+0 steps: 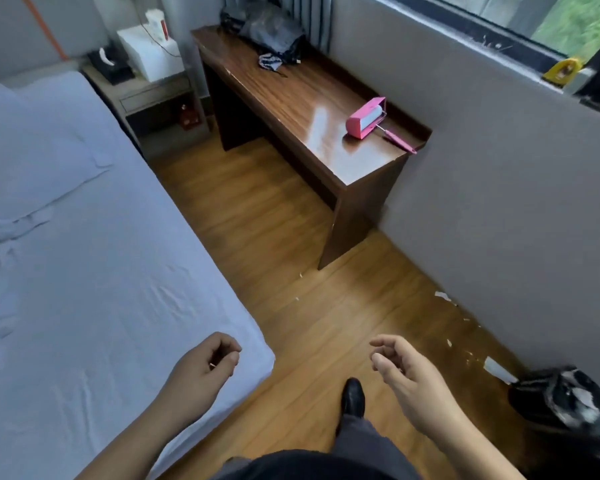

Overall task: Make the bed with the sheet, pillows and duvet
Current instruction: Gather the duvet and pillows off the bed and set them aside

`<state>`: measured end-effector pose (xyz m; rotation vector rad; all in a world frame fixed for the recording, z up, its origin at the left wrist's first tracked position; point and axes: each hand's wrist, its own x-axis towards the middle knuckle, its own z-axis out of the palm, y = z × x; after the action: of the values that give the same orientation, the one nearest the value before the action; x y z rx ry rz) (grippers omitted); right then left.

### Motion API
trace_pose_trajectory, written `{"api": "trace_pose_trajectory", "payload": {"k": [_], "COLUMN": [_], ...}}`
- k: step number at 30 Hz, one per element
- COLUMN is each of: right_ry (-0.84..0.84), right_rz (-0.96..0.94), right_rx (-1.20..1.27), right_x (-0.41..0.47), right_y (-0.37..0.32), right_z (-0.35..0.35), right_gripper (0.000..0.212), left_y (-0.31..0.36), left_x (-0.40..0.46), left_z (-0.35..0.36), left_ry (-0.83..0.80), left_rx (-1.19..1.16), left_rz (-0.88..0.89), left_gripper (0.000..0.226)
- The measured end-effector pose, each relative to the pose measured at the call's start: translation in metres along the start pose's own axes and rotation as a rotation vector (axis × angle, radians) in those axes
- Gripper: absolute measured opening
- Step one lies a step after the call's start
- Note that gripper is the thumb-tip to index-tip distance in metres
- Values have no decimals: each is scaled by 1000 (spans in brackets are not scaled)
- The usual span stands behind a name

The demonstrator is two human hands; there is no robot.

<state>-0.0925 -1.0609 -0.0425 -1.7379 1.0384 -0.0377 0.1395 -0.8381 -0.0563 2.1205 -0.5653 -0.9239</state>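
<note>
The bed fills the left side, with a white fitted sheet [94, 289] pulled fairly flat and lightly creased. Two white pillows [32, 157] lie at its head, top left. No duvet is in view. My left hand [205, 363] hovers over the bed's near right corner, its fingers curled in and pinching a tiny pale sliver [212, 366]. Over the wooden floor beside the bed my right hand [406, 372] hangs with loosely curled fingers and holds nothing.
A dark wooden desk [291, 98] stands along the grey wall with a pink lint roller [368, 117] and a dark bag [271, 29] on it. A bedside table [153, 91] holds white boxes. Paper scraps [444, 296] litter the floor; a black bag [565, 396] sits at the right.
</note>
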Motion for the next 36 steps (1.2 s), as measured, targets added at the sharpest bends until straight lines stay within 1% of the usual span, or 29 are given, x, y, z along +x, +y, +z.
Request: {"api": "trace_pose_trajectory", "payload": {"k": [2, 5, 7, 10, 15, 20, 26, 30, 32, 36], "right_ry": [-60, -147, -182, -221, -369, -435, -439, -479, -523, -646], "right_rz": [-10, -63, -110, -159, -197, -248, -319, -333, -330, -375], "right_rx": [-40, -76, -104, -128, -200, -275, -253, -274, -303, -368], "right_x": [38, 98, 141, 200, 292, 376, 467, 531, 568, 657], "right_y": [-8, -32, -49, -75, -121, -192, -290, -339, -358, -400], "right_z": [-41, -92, -111, -116, -85, -50, -25, 5, 25, 77], "right_gripper": [16, 16, 16, 18, 18, 17, 16, 16, 16, 15], "left_y": [35, 83, 105, 121, 118, 105, 130, 138, 133, 118], "left_x": [19, 48, 68, 95, 150, 229, 332, 389, 411, 452], "left_z": [22, 47, 53, 49, 19, -35, -137, -196, -214, -234], "left_ry": [18, 48, 68, 142, 293, 350, 398, 480, 509, 571], "left_rx": [-31, -68, -78, -119, -222, -306, -320, -328, -340, -363], "left_rz": [-50, -53, -63, -114, -227, -267, -158, -131, -176, -341], "left_gripper": [19, 23, 22, 20, 13, 13, 19, 16, 15, 17]}}
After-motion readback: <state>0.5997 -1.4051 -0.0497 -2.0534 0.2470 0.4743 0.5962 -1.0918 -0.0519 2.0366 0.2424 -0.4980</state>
